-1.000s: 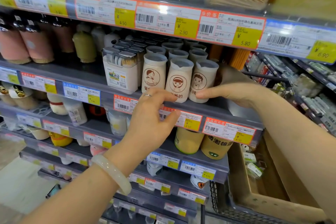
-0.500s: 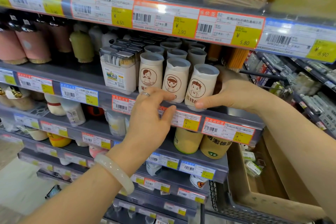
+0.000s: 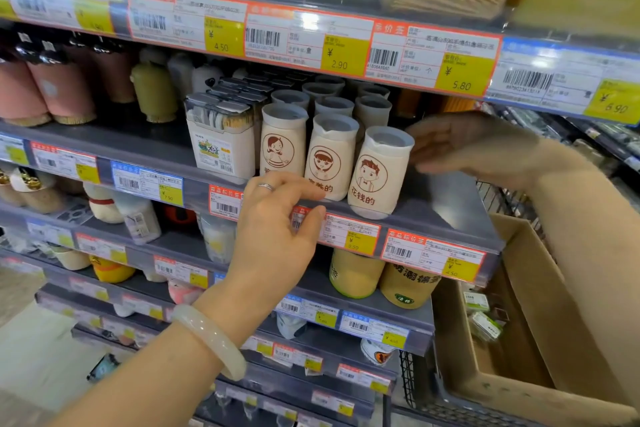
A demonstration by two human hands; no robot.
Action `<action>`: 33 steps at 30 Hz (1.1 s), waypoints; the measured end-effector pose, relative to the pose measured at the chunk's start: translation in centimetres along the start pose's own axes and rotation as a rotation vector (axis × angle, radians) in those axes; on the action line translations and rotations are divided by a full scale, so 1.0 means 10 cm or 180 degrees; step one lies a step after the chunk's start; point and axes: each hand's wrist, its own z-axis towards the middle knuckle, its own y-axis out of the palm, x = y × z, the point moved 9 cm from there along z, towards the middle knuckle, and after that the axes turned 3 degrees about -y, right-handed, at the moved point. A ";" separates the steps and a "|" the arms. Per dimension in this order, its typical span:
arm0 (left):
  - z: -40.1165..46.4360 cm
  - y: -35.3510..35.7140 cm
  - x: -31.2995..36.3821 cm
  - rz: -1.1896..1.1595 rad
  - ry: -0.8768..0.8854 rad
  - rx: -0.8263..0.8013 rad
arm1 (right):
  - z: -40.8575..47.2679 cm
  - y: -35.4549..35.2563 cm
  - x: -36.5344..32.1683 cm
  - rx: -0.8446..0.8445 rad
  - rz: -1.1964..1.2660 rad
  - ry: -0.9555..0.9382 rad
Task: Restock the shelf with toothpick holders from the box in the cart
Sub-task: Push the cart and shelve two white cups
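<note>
Three cream toothpick holders with cartoon faces stand in a front row on the grey shelf (image 3: 446, 215), with several more behind them. The rightmost holder (image 3: 375, 173) stands slightly forward at the shelf's front edge, tilted a little. My right hand (image 3: 478, 149) hovers just right of it, blurred, fingers extended, holding nothing. My left hand (image 3: 280, 218) rests its fingertips on the shelf's front lip, below the left holder (image 3: 282, 146) and middle holder (image 3: 330, 156). An open cardboard box (image 3: 526, 291) sits in the wire cart (image 3: 429, 406) at lower right, a few small packets inside.
A white rectangular toothpick box (image 3: 221, 146) stands left of the holders. Pink and green bottles (image 3: 59, 94) fill the shelf's left. Price tags (image 3: 343, 52) line every shelf edge. Shelves above and below hold other goods.
My right hand slid the rightmost holder forward, let go of it and drew back to the right. My left hand stayed on the shelf lip.
</note>
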 end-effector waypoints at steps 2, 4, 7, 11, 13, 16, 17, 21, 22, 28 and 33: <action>0.00 0.00 0.00 0.0014 -0.0005 0.0004 | 0.17 -0.18 0.00 0.0724 -0.0301 -0.0069; 0.00 0.00 0.01 0.0022 -0.0029 -0.0015 | 0.34 -0.14 -0.06 0.0925 -0.0536 -0.0184; 0.01 0.00 0.00 0.0046 -0.0076 -0.0043 | 0.55 -0.11 -0.03 0.1059 -0.0697 -0.0085; 0.00 0.00 -0.01 0.0095 -0.0060 -0.0030 | 0.64 -0.12 0.01 0.1157 -0.0670 -0.0001; 0.00 0.01 -0.01 0.0118 -0.0060 -0.0047 | 0.62 -0.09 -0.02 0.1151 -0.0668 -0.0059; 0.01 0.01 -0.01 0.0171 -0.0054 -0.0041 | 0.63 -0.05 -0.09 0.1200 -0.0933 -0.0170; 0.01 0.01 -0.02 0.0159 -0.0069 -0.0061 | 0.63 -0.03 -0.12 0.1204 -0.1020 -0.0198; 0.01 0.00 -0.01 0.0149 -0.0064 -0.0089 | 0.64 0.01 -0.13 0.1087 -0.1045 -0.0213; 0.01 0.00 -0.01 0.0148 -0.0059 -0.0091 | 0.63 0.01 -0.13 0.1041 -0.0987 -0.0194; 0.02 0.01 -0.03 0.0068 -0.0079 -0.0112 | 0.58 -0.02 -0.04 0.0777 -0.0789 0.0039; 0.02 0.01 -0.03 0.0064 -0.0028 -0.0130 | 0.63 -0.13 0.17 0.0574 -0.0157 0.0536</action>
